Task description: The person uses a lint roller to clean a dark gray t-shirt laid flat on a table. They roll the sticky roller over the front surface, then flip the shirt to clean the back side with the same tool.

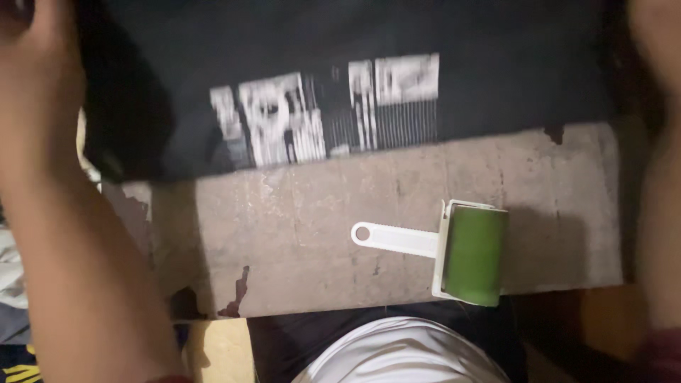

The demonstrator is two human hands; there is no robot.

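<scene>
The left hand (pixel 39 64) is up at the far left corner of the worn grey board (pixel 298 234), its fingers closed on the edge of a black cloth garment with a blurred white print (pixel 326 110). The right hand (pixel 656 35) shows only as a blur at the far right corner, against the same garment; whether it grips or merely rests there I cannot tell.

The garment lies spread across the far half of the board, its long axis running left to right, its near hem crossing the board from side to side. The print sits near the hem around the middle: pale blocks and thin vertical stripes, too smeared to make out.

The near half of the board is bare, chipped dark at its near left corner. On it, towards the right, lies a lint roller with a green drum and a white plastic handle (pixel 454 248), apart from both hands. Its handle points left along the board, and the drum stands crosswise, just short of the near edge.
</scene>
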